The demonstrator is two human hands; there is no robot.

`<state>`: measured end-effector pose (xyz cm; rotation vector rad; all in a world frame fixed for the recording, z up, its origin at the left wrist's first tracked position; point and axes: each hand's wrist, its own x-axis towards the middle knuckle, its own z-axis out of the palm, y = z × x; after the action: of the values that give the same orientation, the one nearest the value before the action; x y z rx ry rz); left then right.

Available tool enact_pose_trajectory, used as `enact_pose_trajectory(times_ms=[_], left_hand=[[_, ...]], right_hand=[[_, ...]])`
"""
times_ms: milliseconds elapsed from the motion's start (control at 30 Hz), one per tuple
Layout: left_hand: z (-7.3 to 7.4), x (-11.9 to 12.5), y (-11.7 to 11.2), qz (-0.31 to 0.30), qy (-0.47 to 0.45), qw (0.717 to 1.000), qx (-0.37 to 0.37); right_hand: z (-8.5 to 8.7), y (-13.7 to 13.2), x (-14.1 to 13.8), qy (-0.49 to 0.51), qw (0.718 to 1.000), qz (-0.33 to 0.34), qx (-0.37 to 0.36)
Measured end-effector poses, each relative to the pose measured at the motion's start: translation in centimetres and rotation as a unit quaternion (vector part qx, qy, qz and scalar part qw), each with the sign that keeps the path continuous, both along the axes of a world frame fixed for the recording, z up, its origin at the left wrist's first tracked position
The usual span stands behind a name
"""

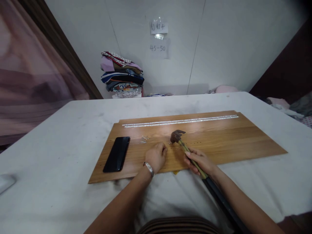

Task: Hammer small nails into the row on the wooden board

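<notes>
My right hand (198, 161) is wrapped around the yellow-green shaft of a claw hammer (175, 136), whose black grip runs back along my forearm. The rusty hammer head is over the middle of a wooden board (219, 139), its claw pointing right. Just left of the head, my left hand (156, 156) rests on the board with fingers curled closed; whatever may be in them is hidden. Several loose nails (143, 140) lie on the board left of that hand. A row of small dark dots (194, 143) marks the wood right of the hammer head.
A black phone (117, 154) lies on the board's left end. Two white measuring strips (180, 121) run along its far side. The board is on a white-covered table (60, 139). Folded clothes (123, 74) are stacked by the wall, which carries handwritten paper notes (159, 48).
</notes>
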<state>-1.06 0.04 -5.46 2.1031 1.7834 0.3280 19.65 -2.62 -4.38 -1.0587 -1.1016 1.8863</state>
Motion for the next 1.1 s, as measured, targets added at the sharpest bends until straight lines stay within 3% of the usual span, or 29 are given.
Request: enact_pose_trajectory(times_ms=[1100], left_hand=[[-0.51,-0.01,0.04,0.006,-0.017,1.0,0.007]], right_hand=[[-0.31,0.01,0.03,-0.008,1.0,0.003,-0.004]])
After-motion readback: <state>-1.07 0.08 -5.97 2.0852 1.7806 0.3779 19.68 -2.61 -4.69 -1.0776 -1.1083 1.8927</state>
